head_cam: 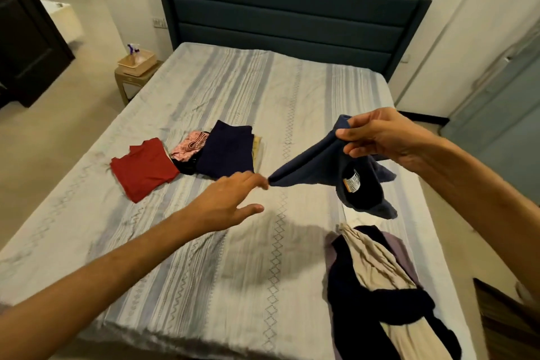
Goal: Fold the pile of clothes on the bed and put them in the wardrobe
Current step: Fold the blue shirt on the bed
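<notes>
The right hand (382,137) pinches one corner of a navy garment (318,162) held up over the bed (233,90). The left hand (233,199), thumb spread, touches the opposite corner with its fingertips; a firm pinch I cannot confirm. Folded red (144,168), pink (188,145) and dark (226,152) pieces lie mid-bed, while the unfolded pile (377,280) sits near-right. Judging by this, folding is partway; next, both corners need securing and spreading.

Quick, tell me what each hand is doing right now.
Left hand: fingers mostly straight, fingertips pinching one corner of the navy garment.
Right hand: closed, gripping the garment's other end and holding it above the bed.
</notes>
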`<state>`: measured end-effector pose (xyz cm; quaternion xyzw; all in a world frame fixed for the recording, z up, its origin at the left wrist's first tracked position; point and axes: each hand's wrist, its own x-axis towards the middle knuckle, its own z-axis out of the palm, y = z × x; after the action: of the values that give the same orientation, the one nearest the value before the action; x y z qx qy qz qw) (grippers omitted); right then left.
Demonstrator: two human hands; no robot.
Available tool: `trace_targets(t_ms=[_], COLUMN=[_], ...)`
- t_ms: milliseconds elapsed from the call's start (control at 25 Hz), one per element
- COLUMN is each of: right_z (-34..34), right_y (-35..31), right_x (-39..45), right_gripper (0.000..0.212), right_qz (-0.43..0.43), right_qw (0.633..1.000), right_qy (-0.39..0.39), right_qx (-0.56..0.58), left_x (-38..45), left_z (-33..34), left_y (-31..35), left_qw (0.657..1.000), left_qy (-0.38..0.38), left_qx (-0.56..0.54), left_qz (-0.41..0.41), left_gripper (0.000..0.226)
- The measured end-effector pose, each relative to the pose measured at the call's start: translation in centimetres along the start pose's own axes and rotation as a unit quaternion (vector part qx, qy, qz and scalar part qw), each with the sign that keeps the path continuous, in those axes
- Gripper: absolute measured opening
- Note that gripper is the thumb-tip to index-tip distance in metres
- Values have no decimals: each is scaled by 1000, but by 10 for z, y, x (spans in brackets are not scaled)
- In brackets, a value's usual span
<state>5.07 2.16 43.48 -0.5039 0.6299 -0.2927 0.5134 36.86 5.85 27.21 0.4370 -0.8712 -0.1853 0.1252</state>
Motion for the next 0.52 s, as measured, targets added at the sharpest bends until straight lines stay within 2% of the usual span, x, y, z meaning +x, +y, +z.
trace_targets(t_ms=[120, 200, 280, 440, 520], right_z=[-17, -30, -46, -71, -79], right_y=[-20, -23, -18, 2, 7], right_x=[-5, -8, -10, -11, -10], right_gripper=[8, 7, 8, 11, 9], right_qz=[-8, -1, 6, 18, 22], right_qw=[1000, 999, 997, 991, 991], right_qy=[11, 38, 73, 95, 87], right_qx=[-6, 6, 30, 88, 98], left_x=[48, 69, 72, 57, 60], left_z=[21, 37, 59, 89, 84], left_y=[19, 31, 39, 33, 26], left_qw=[996, 992, 988, 978, 988], left_qy=[83, 74, 78, 183, 140], left_qx=[19, 97, 130, 82, 29], left_qz=[11, 6, -5, 63, 53], left_gripper=[68, 80, 85, 63, 41])
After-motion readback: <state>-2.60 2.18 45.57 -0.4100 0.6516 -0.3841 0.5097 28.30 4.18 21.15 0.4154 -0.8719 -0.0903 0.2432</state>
